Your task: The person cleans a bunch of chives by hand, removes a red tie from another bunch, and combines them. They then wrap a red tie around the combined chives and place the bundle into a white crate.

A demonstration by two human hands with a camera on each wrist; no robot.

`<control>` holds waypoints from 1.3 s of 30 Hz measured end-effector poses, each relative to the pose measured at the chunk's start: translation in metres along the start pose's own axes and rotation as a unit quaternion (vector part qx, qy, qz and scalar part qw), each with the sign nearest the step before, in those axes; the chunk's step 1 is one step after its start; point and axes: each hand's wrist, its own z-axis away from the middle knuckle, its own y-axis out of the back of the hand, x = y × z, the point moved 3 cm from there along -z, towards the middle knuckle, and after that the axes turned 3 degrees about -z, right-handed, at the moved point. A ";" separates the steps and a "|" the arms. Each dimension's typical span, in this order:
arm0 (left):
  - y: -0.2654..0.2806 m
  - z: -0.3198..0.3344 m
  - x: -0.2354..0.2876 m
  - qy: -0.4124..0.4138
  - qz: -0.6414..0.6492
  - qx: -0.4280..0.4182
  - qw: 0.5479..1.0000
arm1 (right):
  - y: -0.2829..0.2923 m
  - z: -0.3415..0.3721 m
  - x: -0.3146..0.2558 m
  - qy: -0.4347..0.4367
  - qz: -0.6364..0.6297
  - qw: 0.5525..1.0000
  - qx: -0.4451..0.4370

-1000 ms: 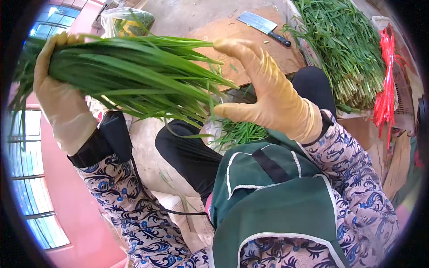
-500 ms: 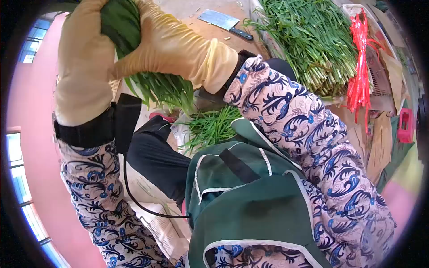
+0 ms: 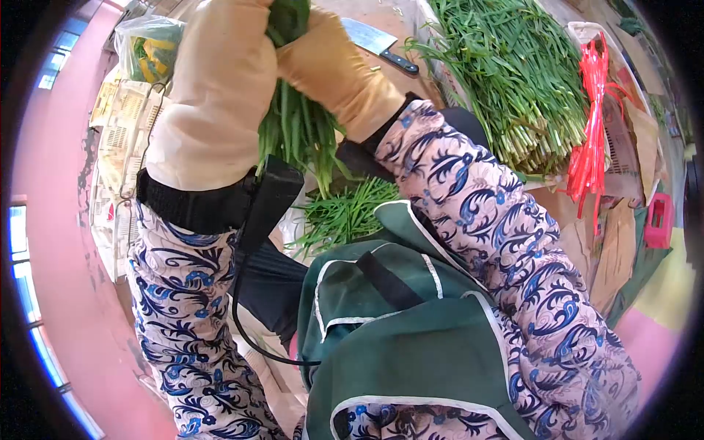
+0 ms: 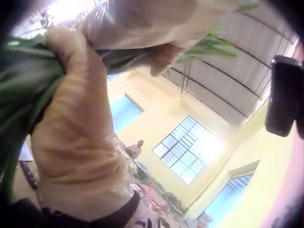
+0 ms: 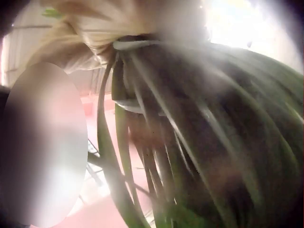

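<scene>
Both hands wear pale yellowish gloves and meet at the top of the head view. The left hand (image 3: 220, 95) grips a bunch of garlic chives (image 3: 290, 128), whose long flat green leaves hang down between the forearms. Beside it the right hand (image 3: 326, 62) also closes around the bunch, fingers partly hidden. In the left wrist view, the right hand (image 4: 80, 114) wraps the leaves just next to the left hand (image 4: 152, 23). Leaves of the bunch (image 5: 213, 133) fan out large and blurred in the right wrist view.
A cleaver (image 3: 370, 38) lies on a wooden board. To its right, a crate holds many garlic chives (image 3: 506, 81), with red plastic strips (image 3: 590, 125) over its edge. Loose chives (image 3: 348, 209) lie by the green apron (image 3: 411, 352). A plastic bag (image 3: 150, 51) stands at left.
The right hand, open by the leaf ends at first, has moved left and taken hold of the bunch beside the left hand. The bunch has swung from level to hanging.
</scene>
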 end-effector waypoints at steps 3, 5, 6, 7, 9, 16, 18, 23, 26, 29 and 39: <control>0.003 -0.008 0.005 0.207 0.271 -0.068 0.937 | 0.023 0.004 -0.001 -0.080 -0.064 0.994 0.027; 0.027 0.008 0.001 0.141 0.254 -0.065 0.955 | 0.049 0.005 -0.012 -0.109 -0.148 0.980 0.072; 0.043 0.019 0.001 0.146 0.260 -0.042 0.954 | 0.071 0.003 -0.004 -0.145 -0.134 0.978 0.066; 0.063 0.031 -0.009 0.124 0.159 -0.048 0.978 | 0.067 0.010 -0.023 -0.171 -0.346 0.923 0.002; 0.093 0.059 -0.014 0.217 0.151 0.016 0.964 | 0.113 0.012 -0.014 -0.132 -0.305 0.940 0.074; 0.110 0.178 -0.032 0.371 -0.030 0.039 0.927 | 0.174 0.024 -0.003 -0.100 -0.270 0.937 0.199; 0.092 0.182 -0.023 0.374 0.004 0.027 0.927 | 0.166 0.026 -0.001 -0.126 -0.315 0.918 0.205; 0.050 0.178 -0.005 0.380 0.158 0.075 0.909 | 0.141 0.034 -0.008 -0.139 -0.344 0.912 0.175; 0.017 0.183 -0.001 0.388 0.148 0.074 0.907 | 0.140 0.036 -0.006 -0.146 -0.381 0.908 0.094; -0.022 0.199 0.001 0.359 0.230 0.033 0.904 | 0.134 0.038 -0.012 -0.112 -0.395 0.909 0.070; -0.036 0.212 0.018 0.474 0.425 -0.017 0.771 | 0.122 0.037 -0.015 -0.063 -0.467 0.882 -0.017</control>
